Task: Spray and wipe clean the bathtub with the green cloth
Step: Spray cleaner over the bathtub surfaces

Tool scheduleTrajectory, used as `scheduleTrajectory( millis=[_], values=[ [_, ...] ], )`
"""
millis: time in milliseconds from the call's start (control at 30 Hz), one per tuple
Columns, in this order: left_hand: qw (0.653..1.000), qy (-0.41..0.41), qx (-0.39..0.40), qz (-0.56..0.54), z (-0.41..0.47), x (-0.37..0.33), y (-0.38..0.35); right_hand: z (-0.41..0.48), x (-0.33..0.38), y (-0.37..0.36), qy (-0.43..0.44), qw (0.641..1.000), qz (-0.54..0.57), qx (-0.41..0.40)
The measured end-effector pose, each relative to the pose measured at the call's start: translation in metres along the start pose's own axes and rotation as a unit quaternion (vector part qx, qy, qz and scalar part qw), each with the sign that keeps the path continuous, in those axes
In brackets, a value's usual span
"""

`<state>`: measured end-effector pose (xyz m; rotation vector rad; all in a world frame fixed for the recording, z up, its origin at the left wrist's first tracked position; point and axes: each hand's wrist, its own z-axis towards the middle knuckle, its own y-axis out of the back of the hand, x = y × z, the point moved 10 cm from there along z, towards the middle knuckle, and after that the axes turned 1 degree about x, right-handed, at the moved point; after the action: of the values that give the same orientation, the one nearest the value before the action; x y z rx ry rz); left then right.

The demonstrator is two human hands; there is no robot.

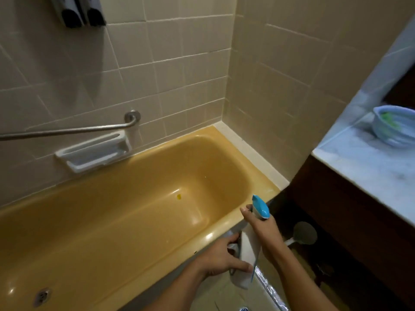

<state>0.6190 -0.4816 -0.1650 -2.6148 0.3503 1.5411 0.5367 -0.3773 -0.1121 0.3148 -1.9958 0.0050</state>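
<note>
White plastic blue-triggered spray bottle point(248, 246) looks light, stiff: right hand point(263, 230) grips its neck, left hand point(221, 259) clasps its base.

Dim, warm indoor light with soft focus throughout.
Small glare spots gleam along the bathtub point(125, 212) rim, deep shadow sits below the smeared table point(370, 171), and wide-angle distortion bends the edges.
</note>
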Motion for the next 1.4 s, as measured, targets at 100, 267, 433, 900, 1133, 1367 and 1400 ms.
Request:
scheduleTrajectory(
  millis=[100,267,433,900,1133,1367,1400],
  values=[
    [0.997,-0.037,0.033,0.056,0.051,-0.065,-0.048,0.015,0.039,0.087,0.048,0.997,0.037,-0.038],
    [0.984,-0.098,0.086,0.119,0.136,-0.169,-0.144,0.033,0.087,0.242,0.097,0.988,0.066,-0.098],
    [0.972,-0.13,0.139,0.134,0.193,-0.248,-0.235,0.05,0.116,0.363,0.131,0.977,0.064,-0.153],
    [0.946,-0.172,0.192,0.196,0.339,-0.336,-0.332,0.117,0.131,0.523,0.136,0.952,0.093,-0.258],
    [0.939,-0.153,0.236,0.198,0.401,-0.356,-0.341,0.163,0.138,0.557,0.131,0.939,0.092,-0.304],
    [0.936,-0.133,0.262,0.195,0.448,-0.36,-0.38,0.185,0.133,0.591,0.134,0.932,0.057,-0.332],
    [0.934,-0.134,0.266,0.198,0.453,-0.361,-0.388,0.186,0.131,0.599,0.135,0.931,0.054,-0.334]
  ],
)
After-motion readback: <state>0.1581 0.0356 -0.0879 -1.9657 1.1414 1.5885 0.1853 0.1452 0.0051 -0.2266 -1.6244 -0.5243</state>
